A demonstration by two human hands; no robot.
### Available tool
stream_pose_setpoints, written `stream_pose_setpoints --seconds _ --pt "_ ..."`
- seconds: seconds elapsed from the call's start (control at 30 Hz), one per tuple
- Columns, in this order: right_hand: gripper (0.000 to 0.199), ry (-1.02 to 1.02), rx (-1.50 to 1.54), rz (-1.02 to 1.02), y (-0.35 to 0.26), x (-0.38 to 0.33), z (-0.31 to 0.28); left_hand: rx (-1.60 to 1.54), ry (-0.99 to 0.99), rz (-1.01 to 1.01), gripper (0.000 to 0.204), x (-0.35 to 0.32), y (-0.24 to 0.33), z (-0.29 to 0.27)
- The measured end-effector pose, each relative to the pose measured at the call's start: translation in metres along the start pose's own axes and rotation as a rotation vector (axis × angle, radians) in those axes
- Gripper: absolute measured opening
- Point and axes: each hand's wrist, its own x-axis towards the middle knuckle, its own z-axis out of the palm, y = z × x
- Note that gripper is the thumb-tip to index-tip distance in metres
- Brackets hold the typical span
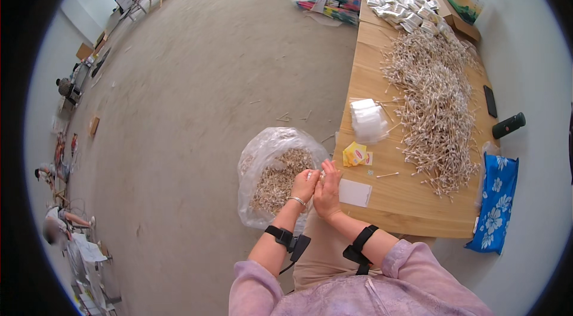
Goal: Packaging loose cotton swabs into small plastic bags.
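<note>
My left hand (pixel 304 186) is closed round a small bunch of cotton swabs (pixel 309 176), with white tips showing at its fingers. Against it rests my right hand (pixel 327 192), its fingers bent over the other side of the bunch; the palms hide most of the swabs. Both hands are above the right rim of a clear plastic bag (pixel 249 164) full of loose swabs, by the table's left edge. Close by on the wooden table (pixel 412 220) lie a white card (pixel 355 192), yellow paper labels (pixel 354 154) and a stack of clear small bags (pixel 369 121).
A large heap of cotton swabs (pixel 436 107) covers the table's right half. Packed swab bags (pixel 409 8) lie at its far end. Along the wall are a phone (pixel 490 101), a dark cylinder (pixel 509 125) and a blue flowered pack (pixel 496 202). Other people work far left.
</note>
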Motion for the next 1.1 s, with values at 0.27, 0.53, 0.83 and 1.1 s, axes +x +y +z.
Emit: stream_pose_setpoints --seconds 0.27,0.53,0.83,1.1 --pt "0.050 -0.055 0.062 0.054 -0.013 -0.001 0.007 -0.060 -0.014 0.087 0.019 -0.005 0.011 -0.012" --pt "0.051 -0.024 0.172 -0.068 -0.057 0.018 0.021 0.025 0.339 0.398 0.026 -0.035 0.041 -0.049" --pt "0.071 -0.235 0.431 0.288 -0.050 0.015 -0.042 -0.219 0.410 0.442 0.028 -0.081 0.058 0.017" --pt "0.051 -0.034 0.015 0.095 -0.048 0.006 -0.121 -0.256 0.379 0.512 0.028 -0.097 0.045 0.091"
